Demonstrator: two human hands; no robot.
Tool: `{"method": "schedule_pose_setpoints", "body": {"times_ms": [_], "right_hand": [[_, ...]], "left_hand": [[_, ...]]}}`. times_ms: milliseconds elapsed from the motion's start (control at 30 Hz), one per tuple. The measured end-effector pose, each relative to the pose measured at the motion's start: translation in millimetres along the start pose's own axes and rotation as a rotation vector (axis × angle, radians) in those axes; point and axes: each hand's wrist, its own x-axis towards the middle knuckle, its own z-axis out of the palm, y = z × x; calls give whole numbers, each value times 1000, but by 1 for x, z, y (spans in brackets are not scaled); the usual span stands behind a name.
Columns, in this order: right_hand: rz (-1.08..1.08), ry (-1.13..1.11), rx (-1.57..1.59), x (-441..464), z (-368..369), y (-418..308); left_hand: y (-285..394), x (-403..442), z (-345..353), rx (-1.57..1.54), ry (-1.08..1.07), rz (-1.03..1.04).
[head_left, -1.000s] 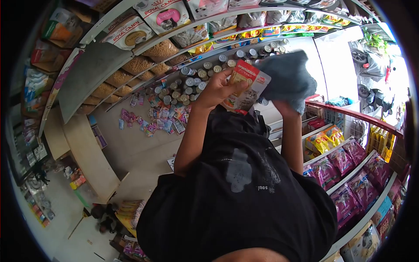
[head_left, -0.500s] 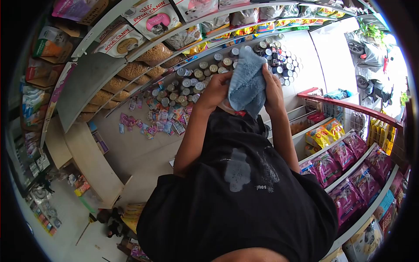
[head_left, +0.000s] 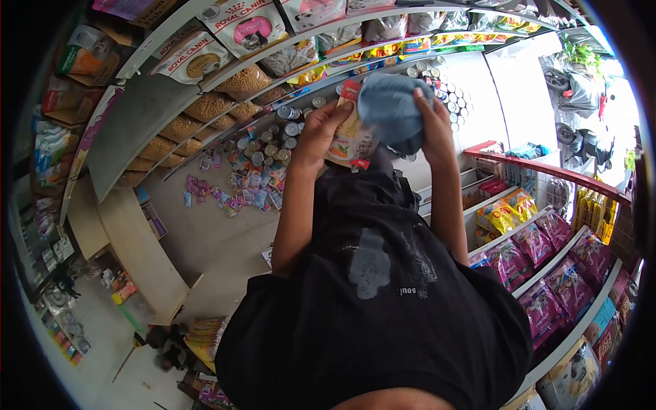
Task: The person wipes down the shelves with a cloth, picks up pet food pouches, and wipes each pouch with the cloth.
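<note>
My left hand [head_left: 316, 137] pinches a pet-food pouch [head_left: 350, 142], red at its top with a pale, printed lower part. A blue-grey cloth [head_left: 389, 108] is bunched in my right hand [head_left: 437, 128], just right of the pouch and overlapping its edge. The cloth is smeared by motion. Both hands are raised in front of my body. Behind them stand many cans [head_left: 273, 140], partly hidden by the hands and cloth. Small colourful sachets [head_left: 253, 188] lie in a loose spread on the floor nearer to me, left of my left forearm.
Shelves of pet-food bags [head_left: 249, 31] and clear bags of kibble [head_left: 205, 108] curve along the far left. Purple bags [head_left: 543, 311] fill a rack on the right, below a red rail [head_left: 547, 167]. A wooden counter [head_left: 137, 239] stands left. Motorbikes [head_left: 581, 147] are outside.
The cloth has moved right and away from my left hand, uncovering the pouch it hid. My left hand has shifted slightly left with the pouch.
</note>
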Motion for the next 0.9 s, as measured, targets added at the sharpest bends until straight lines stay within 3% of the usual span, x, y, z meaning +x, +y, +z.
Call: {"method": "schedule_pose_setpoints", "body": {"times_ms": [67, 267, 400, 600, 767, 900], "right_hand": [[-65, 56, 342, 7, -12, 1], [-147, -101, 787, -12, -8, -24], [-259, -212, -1, 7, -18, 36], [-73, -179, -443, -7, -12, 21], [-62, 51, -204, -3, -8, 17], [-228, -88, 556, 21, -30, 16]], "left_hand": [[1, -3, 2, 22, -5, -27], [16, -10, 20, 39, 5, -58], [-9, 4, 11, 133, -137, -27], [-17, 5, 15, 106, -75, 10], [-14, 3, 32, 98, -11, 89], [1, 3, 28, -63, 60, 193]]}}
